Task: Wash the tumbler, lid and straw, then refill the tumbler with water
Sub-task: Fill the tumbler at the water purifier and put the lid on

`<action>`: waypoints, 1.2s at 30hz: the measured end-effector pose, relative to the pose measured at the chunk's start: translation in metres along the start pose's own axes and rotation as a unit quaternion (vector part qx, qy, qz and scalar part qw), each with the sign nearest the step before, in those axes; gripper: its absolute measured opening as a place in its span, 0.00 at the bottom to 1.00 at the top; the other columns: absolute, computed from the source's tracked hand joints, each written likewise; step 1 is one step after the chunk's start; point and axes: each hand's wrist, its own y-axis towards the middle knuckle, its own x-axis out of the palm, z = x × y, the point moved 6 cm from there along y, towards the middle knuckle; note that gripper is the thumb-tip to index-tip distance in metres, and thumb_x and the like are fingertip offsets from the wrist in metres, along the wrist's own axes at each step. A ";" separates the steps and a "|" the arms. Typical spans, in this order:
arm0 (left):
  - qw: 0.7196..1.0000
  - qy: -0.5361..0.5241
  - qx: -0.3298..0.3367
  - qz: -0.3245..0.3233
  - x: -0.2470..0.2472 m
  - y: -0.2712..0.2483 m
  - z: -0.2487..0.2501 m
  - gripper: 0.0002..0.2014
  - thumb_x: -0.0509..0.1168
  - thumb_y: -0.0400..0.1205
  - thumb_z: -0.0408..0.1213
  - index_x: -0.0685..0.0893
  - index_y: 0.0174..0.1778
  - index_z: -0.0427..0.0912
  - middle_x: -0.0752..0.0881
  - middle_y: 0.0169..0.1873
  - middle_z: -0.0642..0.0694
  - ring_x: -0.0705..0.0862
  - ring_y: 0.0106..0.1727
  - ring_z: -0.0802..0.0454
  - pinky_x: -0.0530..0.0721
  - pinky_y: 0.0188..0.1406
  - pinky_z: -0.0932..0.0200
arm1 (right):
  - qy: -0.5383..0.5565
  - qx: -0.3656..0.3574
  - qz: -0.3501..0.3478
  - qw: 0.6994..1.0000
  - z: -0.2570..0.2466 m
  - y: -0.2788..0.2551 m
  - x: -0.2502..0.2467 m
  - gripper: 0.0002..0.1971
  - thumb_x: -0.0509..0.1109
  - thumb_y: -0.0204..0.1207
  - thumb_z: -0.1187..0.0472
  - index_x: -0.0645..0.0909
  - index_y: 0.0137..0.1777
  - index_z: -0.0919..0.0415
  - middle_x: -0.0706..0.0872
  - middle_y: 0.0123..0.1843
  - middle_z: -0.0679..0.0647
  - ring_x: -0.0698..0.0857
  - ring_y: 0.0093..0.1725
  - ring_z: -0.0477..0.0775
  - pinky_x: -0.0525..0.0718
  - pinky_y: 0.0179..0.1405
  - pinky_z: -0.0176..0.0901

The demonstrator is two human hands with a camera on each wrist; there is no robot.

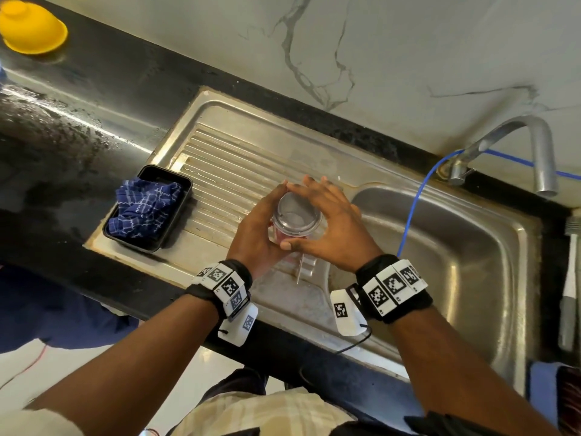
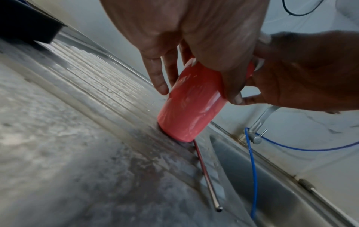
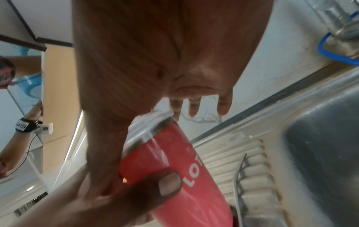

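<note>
Gripping the red tumbler [image 2: 190, 104], the left hand [image 1: 254, 228]; right hand [image 1: 333, 221] flat on its lid [image 1: 295, 215] (contents hidden).

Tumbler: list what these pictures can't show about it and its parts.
- Contents of the tumbler: all views; the hazy lid and red wall hide them.
- Lid's seating: head view; left hand and right hand partly cover its rim.
- Print: right wrist view; only LOT shows, the rest blurred.
- Straw: left wrist view; far end behind the tumbler's base.
</note>
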 end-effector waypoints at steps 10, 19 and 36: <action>0.996 0.059 0.014 0.071 0.000 0.000 0.013 0.52 0.90 0.64 0.38 0.66 0.79 0.54 0.77 0.73 0.46 0.80 0.72 0.51 0.81 0.68 0.65 | 0.186 0.132 -0.036 0.973 0.052 -0.020 0.018 0.41 0.90 0.70 0.57 0.75 0.81 0.47 0.87 0.58 0.47 0.91 0.47 0.44 0.88 0.47 0.34; 0.996 0.070 0.055 0.008 -0.004 -0.003 0.014 0.54 0.88 0.68 0.39 0.63 0.86 0.38 0.74 0.77 0.42 0.77 0.78 0.47 0.75 0.76 0.65 | -0.008 0.268 0.051 0.962 0.082 0.005 0.041 0.10 0.82 0.74 0.51 0.88 0.39 0.56 0.90 0.37 0.50 0.90 0.41 0.56 0.89 0.44 0.48; 0.997 0.067 0.044 0.002 -0.005 0.002 0.018 0.49 0.88 0.71 0.40 0.68 0.84 0.41 0.78 0.76 0.45 0.79 0.75 0.54 0.74 0.73 0.71 | -0.131 0.277 0.015 0.952 0.069 0.011 0.025 0.19 0.84 0.72 0.46 0.83 0.41 0.60 0.86 0.40 0.60 0.90 0.44 0.67 0.79 0.37 0.46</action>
